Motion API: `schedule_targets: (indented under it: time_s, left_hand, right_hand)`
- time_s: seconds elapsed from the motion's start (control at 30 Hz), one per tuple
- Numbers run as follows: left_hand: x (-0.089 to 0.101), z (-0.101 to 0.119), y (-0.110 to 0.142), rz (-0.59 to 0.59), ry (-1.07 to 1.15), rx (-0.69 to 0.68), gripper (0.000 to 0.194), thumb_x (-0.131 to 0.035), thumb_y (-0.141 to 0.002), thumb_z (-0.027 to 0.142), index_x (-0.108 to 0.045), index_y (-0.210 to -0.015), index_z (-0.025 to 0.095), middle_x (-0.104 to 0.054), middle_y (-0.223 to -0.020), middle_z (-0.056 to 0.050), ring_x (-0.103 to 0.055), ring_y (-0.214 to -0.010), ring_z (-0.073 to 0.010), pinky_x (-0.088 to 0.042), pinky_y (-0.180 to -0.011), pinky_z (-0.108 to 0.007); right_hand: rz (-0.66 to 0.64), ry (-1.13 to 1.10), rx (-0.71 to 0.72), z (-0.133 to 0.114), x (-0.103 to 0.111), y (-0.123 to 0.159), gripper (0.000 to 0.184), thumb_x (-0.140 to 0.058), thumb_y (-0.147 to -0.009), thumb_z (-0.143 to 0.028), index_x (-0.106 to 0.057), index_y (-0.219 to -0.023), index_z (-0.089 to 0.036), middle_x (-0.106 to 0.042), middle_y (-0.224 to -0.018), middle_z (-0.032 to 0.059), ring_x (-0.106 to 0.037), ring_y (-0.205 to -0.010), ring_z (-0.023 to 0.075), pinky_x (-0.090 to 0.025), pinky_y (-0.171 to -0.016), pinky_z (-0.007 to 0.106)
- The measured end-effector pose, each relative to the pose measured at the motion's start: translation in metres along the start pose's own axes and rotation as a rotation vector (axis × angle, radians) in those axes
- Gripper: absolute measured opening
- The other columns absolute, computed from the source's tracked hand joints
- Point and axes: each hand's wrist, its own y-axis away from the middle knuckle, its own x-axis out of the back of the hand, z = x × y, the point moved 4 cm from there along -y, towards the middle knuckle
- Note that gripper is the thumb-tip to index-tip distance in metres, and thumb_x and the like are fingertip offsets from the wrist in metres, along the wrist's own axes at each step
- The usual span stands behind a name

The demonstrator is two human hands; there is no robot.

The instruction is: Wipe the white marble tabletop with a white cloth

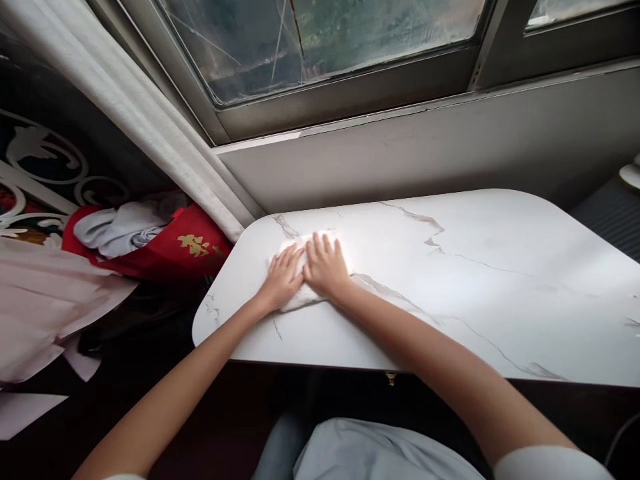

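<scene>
Daylight from the window glares on the tabletop; deep shadow beneath, frame edges stretched and soft

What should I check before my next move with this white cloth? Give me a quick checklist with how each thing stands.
1. Left hand on the cloth: ok, resting on it with the palm down.
2. Right hand on the cloth: ok, palm down beside the left.
3. Cloth within the edges of the marbled tabletop: ok, it lies near the left end without hanging over.
4. Right sleeve away from the cloth: ok, well up the arm.
5. Underside of the cloth clean: cannot tell, it faces down.
6. Red bag apart from the table: cannot tell, no gap is clear from this view.
</scene>
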Motion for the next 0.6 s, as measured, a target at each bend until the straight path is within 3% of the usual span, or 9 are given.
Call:
schedule_targets:
  time_s: [0.17,0.3,0.43,0.6]
  left_hand:
    - [0.023,-0.082,0.042,0.092,0.061,0.201,0.057,-0.024,-0.083,0.032,-0.040,-0.136,0.014,-0.034,-0.151,-0.013,-0.025,-0.141,-0.0225,-0.022,-0.113,-0.044]
    - [0.027,-0.105,0.077,0.229,0.020,0.280,0.050,-0.027,-0.081,0.030,-0.047,-0.125,0.014,-0.044,-0.142,-0.015,-0.036,-0.135,-0.0246,-0.028,-0.111,-0.042]
    - [0.019,-0.086,0.103,0.331,-0.056,0.362,0.045,-0.026,-0.086,0.027,-0.047,-0.122,0.012,-0.042,-0.143,-0.020,-0.033,-0.137,-0.0313,-0.025,-0.110,-0.053]
    - [0.000,-0.029,0.113,0.296,-0.117,0.418,0.046,-0.025,-0.091,0.026,-0.044,-0.129,0.007,-0.035,-0.146,-0.026,-0.021,-0.141,-0.0378,-0.016,-0.107,-0.067]
  right_hand:
    - [0.002,-0.096,0.155,-0.077,-0.030,-0.030,0.058,-0.034,-0.093,-0.033,-0.038,-0.141,0.000,-0.034,-0.149,0.0224,-0.027,-0.138,0.0382,-0.019,-0.110,0.057]
    - [0.026,-0.146,0.340,-0.114,-0.038,-0.029,0.054,-0.038,-0.093,-0.032,-0.040,-0.138,-0.003,-0.038,-0.148,0.0194,-0.030,-0.137,0.0336,-0.021,-0.110,0.057]
    - [0.027,-0.142,0.500,-0.119,-0.038,-0.018,0.050,-0.037,-0.094,-0.034,-0.043,-0.137,-0.009,-0.042,-0.147,0.0152,-0.033,-0.135,0.0310,-0.024,-0.109,0.055]
    - [-0.016,-0.091,0.608,-0.088,-0.027,0.009,0.053,-0.037,-0.095,-0.037,-0.040,-0.141,-0.010,-0.040,-0.148,0.0145,-0.034,-0.135,0.0320,-0.026,-0.108,0.055]
